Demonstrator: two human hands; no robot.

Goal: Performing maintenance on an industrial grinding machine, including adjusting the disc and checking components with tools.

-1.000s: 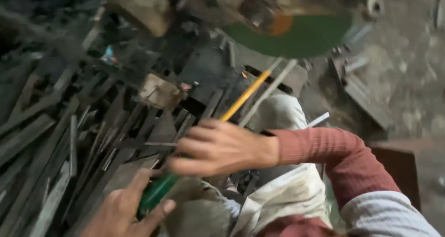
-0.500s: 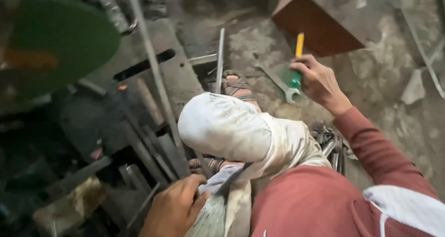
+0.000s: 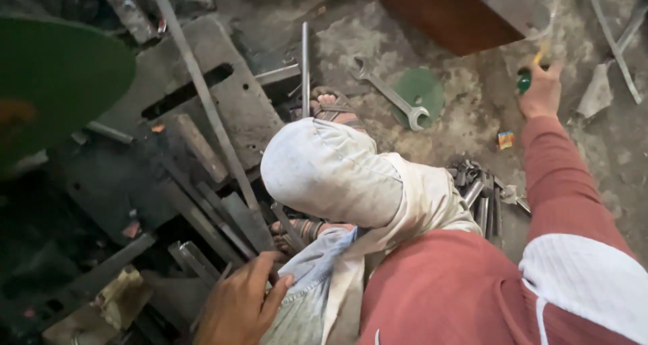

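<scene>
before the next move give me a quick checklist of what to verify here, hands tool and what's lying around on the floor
1. Right hand has a firm hold on the green-handled tool: ok, fingers closed round the handle, arm stretched out over the concrete floor.
2. Tool's working end visible: cannot tell, it is blurred.
3. Left hand free: ok, open, resting by the flat metal bars near the knee.
4. Sandalled foot apart from loose metal: not ok, a thin rod lies right beside it.
5. Open-ended spanner within sight: ok, lying across a small green disc.
6. Large green disc apart from both hands: ok.
</scene>
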